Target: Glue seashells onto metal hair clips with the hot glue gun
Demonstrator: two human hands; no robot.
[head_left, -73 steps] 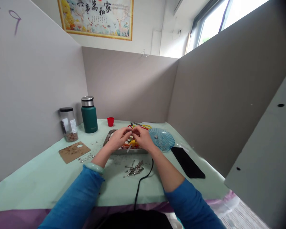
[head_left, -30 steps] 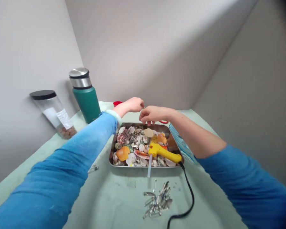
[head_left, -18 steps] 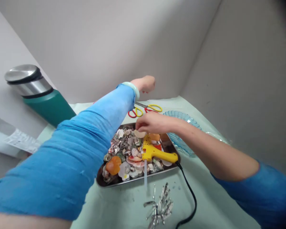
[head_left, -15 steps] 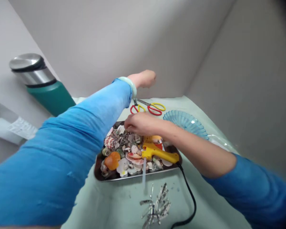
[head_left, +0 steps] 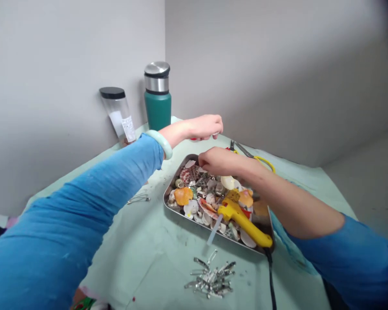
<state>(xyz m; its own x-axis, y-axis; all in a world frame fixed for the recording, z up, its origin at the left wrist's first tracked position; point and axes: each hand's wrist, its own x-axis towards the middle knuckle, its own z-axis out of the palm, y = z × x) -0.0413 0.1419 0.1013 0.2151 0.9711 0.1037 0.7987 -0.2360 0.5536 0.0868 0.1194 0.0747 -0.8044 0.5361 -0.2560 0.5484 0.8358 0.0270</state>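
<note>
My left hand [head_left: 207,125], a pale green bangle at its wrist, is held above the cloth behind the tray with its fingers curled. A bit of red shows just under it; whether the hand holds anything is hidden. My right hand [head_left: 218,160] is closed over the far left part of the metal tray [head_left: 194,221]. Pale shell edges lie by its fingertips, and I cannot make out what is between them. Seashells [head_left: 183,196] fill the tray. A yellow glue gun [head_left: 244,221] rests on top, its clear glue stick [head_left: 214,230] sticking out over the near rim.
A pile of safety pins [head_left: 211,277] lies before the tray, with a few more pins [head_left: 139,198] to the left. Scissors [head_left: 245,150] lie behind the right arm. A green bottle [head_left: 158,105] and a clear jar [head_left: 116,114] stand at the back left. The black cord [head_left: 271,280] trails nearer.
The view has swung left, bringing the jar and whole bottle into sight. My left hand has come lower, nearer the right hand. The right hand stays over the tray's far side.
</note>
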